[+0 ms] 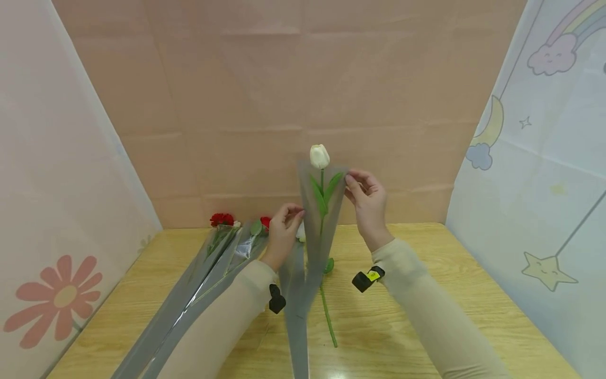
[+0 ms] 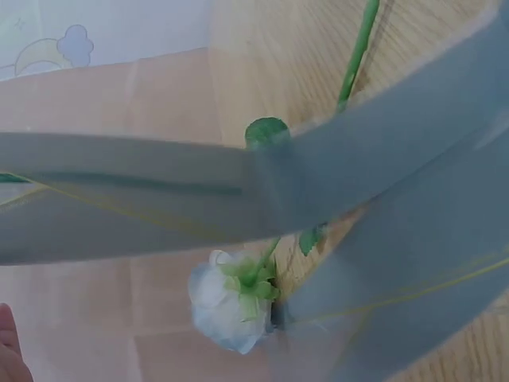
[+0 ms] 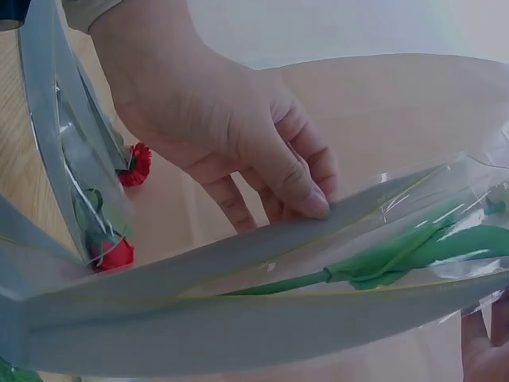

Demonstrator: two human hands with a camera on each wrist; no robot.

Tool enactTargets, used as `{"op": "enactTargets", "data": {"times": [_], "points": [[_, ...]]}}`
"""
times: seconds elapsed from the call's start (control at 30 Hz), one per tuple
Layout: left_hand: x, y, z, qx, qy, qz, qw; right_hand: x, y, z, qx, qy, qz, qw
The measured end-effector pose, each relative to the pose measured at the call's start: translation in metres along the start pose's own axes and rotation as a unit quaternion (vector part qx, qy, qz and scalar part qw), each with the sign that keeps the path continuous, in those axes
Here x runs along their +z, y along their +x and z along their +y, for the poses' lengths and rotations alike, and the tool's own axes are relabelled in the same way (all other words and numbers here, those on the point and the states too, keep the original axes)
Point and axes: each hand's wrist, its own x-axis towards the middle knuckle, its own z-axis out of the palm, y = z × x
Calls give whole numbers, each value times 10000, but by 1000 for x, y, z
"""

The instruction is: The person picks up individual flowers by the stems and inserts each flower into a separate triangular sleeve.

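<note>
A white tulip [image 1: 319, 156] with green leaves stands upright in a grey-edged clear flower sleeve [image 1: 312, 252], its bloom above the top edge. My left hand [image 1: 284, 231] pinches the sleeve's left edge, and in the right wrist view the left hand's [image 3: 238, 135] thumb and fingers meet at that edge. Higher up, my right hand [image 1: 368, 202] pinches the upper right corner. The right wrist view has only the right hand's [image 3: 485, 346] fingers, at its lower right border. Behind the sleeve, a white flower [image 2: 227, 302] is partly covered.
On the left of the wooden table [image 1: 402, 316] lie wrapped flowers, among them a red carnation [image 1: 221, 219] and a red bloom [image 1: 265, 223]. A green stem [image 1: 327, 316] lies on the tabletop behind the held sleeve. A brown-pink backdrop [image 1: 303, 79] rises behind.
</note>
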Motion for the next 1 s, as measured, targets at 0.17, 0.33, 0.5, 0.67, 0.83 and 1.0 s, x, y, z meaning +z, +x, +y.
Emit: {"op": "enactTargets", "data": {"times": [0.17,0.33,0.5,0.67,0.83,1.0], "points": [[1,-2,0,-158,85,-46,9998,-5,-1,6,26,-15,41,10000],[0,-4,16,-93,127,-43,9999,-11,-2,9,47,87,108,9999],[-2,-5,34,-19,193,-62,9998,-19,-4,12,204,216,201,9994],[-3,-5,35,79,181,-108,9997,-37,-6,17,340,-18,301,9990],[-5,-4,34,87,282,-282,9992,-65,-7,30,739,-818,453,9929],[-9,-7,36,-116,389,-568,9976,-96,-12,48,1871,-1815,399,9646]]}}
